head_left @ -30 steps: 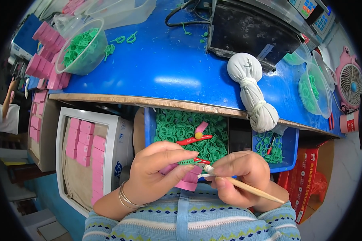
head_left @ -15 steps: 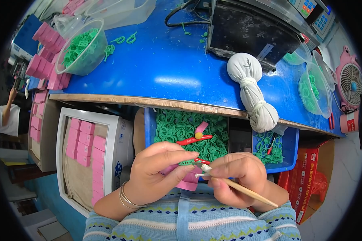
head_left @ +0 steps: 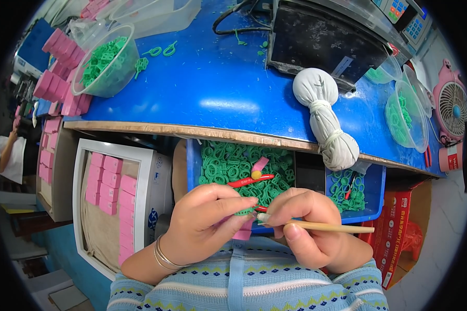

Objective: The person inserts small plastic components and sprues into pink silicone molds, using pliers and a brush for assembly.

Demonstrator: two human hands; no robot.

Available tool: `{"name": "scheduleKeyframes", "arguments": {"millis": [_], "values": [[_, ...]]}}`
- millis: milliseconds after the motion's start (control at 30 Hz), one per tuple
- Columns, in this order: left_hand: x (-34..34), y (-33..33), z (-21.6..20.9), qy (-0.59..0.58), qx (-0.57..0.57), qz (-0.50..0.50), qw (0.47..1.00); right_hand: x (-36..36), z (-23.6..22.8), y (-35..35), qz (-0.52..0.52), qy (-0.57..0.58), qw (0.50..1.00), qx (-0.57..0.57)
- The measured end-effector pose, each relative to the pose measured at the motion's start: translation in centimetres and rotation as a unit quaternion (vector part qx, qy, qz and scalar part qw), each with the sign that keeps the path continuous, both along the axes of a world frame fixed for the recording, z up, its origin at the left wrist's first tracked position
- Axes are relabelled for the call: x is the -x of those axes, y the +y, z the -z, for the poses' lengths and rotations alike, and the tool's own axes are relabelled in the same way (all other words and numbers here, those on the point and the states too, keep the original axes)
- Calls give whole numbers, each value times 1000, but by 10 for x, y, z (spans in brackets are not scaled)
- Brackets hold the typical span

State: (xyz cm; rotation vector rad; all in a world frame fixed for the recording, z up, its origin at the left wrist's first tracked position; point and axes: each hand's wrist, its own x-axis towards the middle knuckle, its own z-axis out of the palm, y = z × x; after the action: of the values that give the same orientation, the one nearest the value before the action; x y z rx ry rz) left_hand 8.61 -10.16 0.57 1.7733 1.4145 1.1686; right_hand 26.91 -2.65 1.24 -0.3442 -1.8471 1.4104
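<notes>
My left hand point(head_left: 202, 213) pinches a small green ring-shaped piece point(head_left: 245, 212) between thumb and forefinger, over my lap. Close to its right, my right hand point(head_left: 308, 217) grips a slim tool with a pale wooden handle point(head_left: 337, 227) and a whitish end near the green piece. The handle juts out to the right, almost level; the tool's very tip is too small to make out. A pink piece point(head_left: 242, 232) shows partly beneath my left hand. Just beyond the hands, a blue tray point(head_left: 193, 171) holds many green ring pieces point(head_left: 223, 163) and a red-handled tool point(head_left: 250, 181).
A white cloth-wrapped bundle point(head_left: 324, 119) hangs over the edge of the blue table point(head_left: 202, 83). Plastic tubs point(head_left: 109, 78) hold green pieces. Pink blocks point(head_left: 109, 186) fill a white-framed box at left. A black machine point(head_left: 321, 46) and pink fan point(head_left: 451, 103) stand at right.
The wooden handle has swung up from a downward slant to nearly level, and my right fingers have shifted around it. My left hand stays almost in place. A person at far left moved an arm.
</notes>
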Motion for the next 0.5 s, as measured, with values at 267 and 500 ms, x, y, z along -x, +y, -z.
{"name": "scheduleKeyframes", "arguments": {"millis": [267, 500], "values": [[-2, 2, 1, 36, -14, -6, 999, 0, -2, 6, 67, -42, 988, -136], [0, 2, 3, 29, -5, -10, 1000, -4, -10, 8, 85, -49, 981, -168]]}}
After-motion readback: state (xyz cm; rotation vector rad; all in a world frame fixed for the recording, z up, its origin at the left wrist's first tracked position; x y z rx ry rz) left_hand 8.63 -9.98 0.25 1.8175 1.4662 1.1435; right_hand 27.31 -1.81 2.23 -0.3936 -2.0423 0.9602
